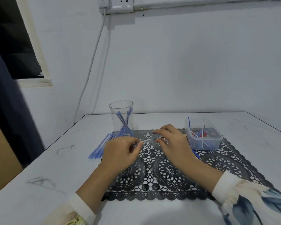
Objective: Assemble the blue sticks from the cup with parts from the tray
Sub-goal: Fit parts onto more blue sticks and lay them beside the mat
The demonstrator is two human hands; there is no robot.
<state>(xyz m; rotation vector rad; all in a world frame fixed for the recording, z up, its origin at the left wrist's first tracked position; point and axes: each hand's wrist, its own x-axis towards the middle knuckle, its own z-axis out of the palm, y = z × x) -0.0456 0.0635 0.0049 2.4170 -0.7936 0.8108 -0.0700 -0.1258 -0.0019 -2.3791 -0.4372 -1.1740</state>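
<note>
Both forearms reach forward over the desk (55,159), wrists low, hands meeting above the far half of a black lace-pattern mat (169,172).

The left hand (120,153) is turned knuckles-up. Its fingers (137,142) are curled in and pinch the near end of a thin clear piece (148,140). The right hand (172,142) lies palm-down and arched. Its fingers (158,132) are bent over the other end of the same piece and grip it, and one of them carries a ring. The piece spans the short gap between the hands, held slightly above the mat and sloping up toward the right. A dark, thinner tip shows at its right end.

Task items: a tall clear plastic cup (113,114) stands upright at the mat's far left corner. Several blue sticks (123,120) lean crossed inside it. A bundle of further blue sticks (101,148) lies flat on the desk just left of the mat, near the left hand. A clear, rectangular, round-cornered plastic tray (208,139) sits on the mat's far right corner, beside the right hand. It holds small blue and red parts and a few thin rods standing at angles.

The desk surface is white, smooth and faintly scuffed. Both cuffs are cream fabric, and the right sleeve (250,200) bears a blue leaf print.
</note>
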